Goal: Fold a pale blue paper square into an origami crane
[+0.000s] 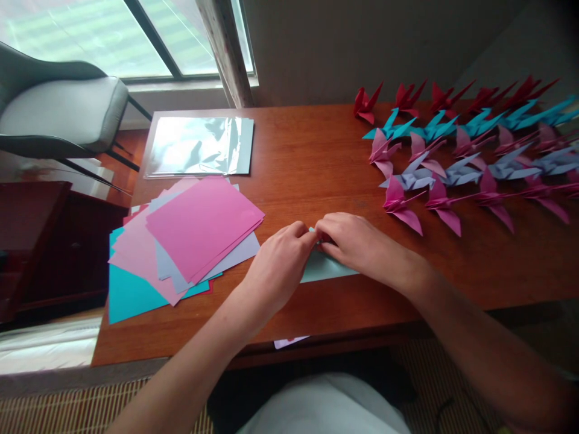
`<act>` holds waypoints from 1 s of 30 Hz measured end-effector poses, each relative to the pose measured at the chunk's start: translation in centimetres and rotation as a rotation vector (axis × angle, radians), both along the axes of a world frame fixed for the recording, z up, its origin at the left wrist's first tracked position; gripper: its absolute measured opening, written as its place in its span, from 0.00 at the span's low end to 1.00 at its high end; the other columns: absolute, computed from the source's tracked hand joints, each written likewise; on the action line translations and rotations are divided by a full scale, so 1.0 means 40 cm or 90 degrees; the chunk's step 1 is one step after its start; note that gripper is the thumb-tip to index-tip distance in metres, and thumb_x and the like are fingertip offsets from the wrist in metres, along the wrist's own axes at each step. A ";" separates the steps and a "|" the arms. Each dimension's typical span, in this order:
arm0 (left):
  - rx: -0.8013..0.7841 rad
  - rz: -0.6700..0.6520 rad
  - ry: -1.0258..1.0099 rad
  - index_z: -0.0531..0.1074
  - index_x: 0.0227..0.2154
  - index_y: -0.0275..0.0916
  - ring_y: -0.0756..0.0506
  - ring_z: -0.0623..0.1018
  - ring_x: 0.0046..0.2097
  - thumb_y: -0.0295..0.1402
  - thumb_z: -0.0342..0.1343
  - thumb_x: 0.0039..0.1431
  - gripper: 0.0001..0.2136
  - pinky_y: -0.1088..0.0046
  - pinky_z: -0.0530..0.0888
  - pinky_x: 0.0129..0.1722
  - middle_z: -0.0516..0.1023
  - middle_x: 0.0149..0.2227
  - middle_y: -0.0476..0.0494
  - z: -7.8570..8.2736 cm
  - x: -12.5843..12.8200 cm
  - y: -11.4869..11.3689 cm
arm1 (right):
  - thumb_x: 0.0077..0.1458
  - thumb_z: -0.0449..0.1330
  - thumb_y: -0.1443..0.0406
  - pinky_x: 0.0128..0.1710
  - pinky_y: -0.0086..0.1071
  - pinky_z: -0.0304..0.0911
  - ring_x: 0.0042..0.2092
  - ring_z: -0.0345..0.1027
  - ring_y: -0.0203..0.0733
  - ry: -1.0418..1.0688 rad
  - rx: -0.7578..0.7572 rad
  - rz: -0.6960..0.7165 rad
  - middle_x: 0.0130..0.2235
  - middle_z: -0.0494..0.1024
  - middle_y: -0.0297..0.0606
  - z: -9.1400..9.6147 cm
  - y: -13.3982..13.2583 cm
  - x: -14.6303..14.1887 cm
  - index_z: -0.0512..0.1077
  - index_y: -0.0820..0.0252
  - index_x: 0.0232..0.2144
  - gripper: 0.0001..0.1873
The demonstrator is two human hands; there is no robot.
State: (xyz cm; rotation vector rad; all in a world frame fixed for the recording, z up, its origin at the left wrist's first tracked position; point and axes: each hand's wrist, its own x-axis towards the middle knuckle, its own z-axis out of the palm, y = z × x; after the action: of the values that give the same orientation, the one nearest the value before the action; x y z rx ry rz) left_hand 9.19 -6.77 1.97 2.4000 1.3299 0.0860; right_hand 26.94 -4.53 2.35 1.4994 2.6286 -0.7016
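A pale mint-green sheet of origami paper (326, 269) lies on the wooden table in front of me, its straight edge toward me. My left hand (286, 253) pinches it near its top from the left. From the right, my right hand (346, 238) has its thumb and fingers closed on the paper at the same spot. The fingertips of both hands nearly meet there. Much of the sheet is hidden under my hands, so its exact folds cannot be made out.
Fanned coloured paper sheets (205, 226) lie to the left, pink on top. Behind them is a shiny plastic-wrapped pack of paper (199, 144). Rows of folded paper cranes (400, 205) stand along the table's right side (307, 150). A grey chair (63, 111) stands by the window.
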 end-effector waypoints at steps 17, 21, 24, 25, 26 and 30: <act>-0.009 0.000 -0.015 0.70 0.52 0.38 0.41 0.76 0.48 0.32 0.49 0.70 0.12 0.64 0.77 0.45 0.74 0.50 0.40 0.004 -0.004 -0.053 | 0.57 0.66 0.68 0.46 0.39 0.66 0.45 0.70 0.49 0.056 0.005 -0.031 0.42 0.74 0.42 -0.004 -0.065 0.006 0.71 0.63 0.42 0.10; -0.007 0.005 0.012 0.67 0.55 0.37 0.40 0.75 0.50 0.27 0.50 0.68 0.15 0.63 0.78 0.46 0.72 0.53 0.39 0.009 0.002 -0.069 | 0.57 0.65 0.70 0.50 0.43 0.67 0.48 0.68 0.52 0.060 0.018 -0.021 0.45 0.72 0.45 -0.012 -0.082 0.006 0.70 0.65 0.46 0.14; -0.006 0.009 0.021 0.67 0.55 0.37 0.40 0.74 0.51 0.27 0.50 0.67 0.15 0.63 0.78 0.47 0.72 0.54 0.38 0.014 0.011 -0.080 | 0.57 0.64 0.72 0.51 0.44 0.67 0.49 0.67 0.52 0.055 0.030 -0.021 0.45 0.71 0.46 -0.017 -0.091 0.006 0.69 0.65 0.46 0.14; -0.005 0.011 0.022 0.67 0.55 0.37 0.40 0.73 0.51 0.27 0.50 0.67 0.15 0.63 0.78 0.47 0.71 0.54 0.38 0.015 0.014 -0.083 | 0.57 0.63 0.72 0.51 0.44 0.67 0.49 0.67 0.52 0.054 0.032 -0.021 0.45 0.71 0.46 -0.019 -0.093 0.006 0.69 0.65 0.46 0.14; -0.003 0.014 0.024 0.67 0.55 0.37 0.40 0.73 0.52 0.27 0.51 0.67 0.15 0.63 0.78 0.47 0.71 0.54 0.38 0.016 0.016 -0.086 | 0.57 0.63 0.72 0.51 0.45 0.68 0.49 0.66 0.52 0.055 0.031 -0.020 0.45 0.71 0.46 -0.020 -0.095 0.006 0.69 0.65 0.46 0.14; -0.004 0.020 0.023 0.66 0.57 0.36 0.39 0.72 0.53 0.26 0.52 0.65 0.18 0.61 0.77 0.52 0.70 0.55 0.38 0.016 0.020 -0.096 | 0.57 0.62 0.72 0.52 0.46 0.67 0.50 0.65 0.52 0.068 0.028 -0.012 0.46 0.70 0.47 -0.022 -0.099 0.010 0.68 0.64 0.46 0.14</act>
State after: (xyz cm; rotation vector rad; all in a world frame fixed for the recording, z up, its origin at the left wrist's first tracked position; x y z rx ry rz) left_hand 9.98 -10.60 2.60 2.3862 1.3815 0.0476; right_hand 27.33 -8.48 1.47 1.5426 2.7273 -0.7503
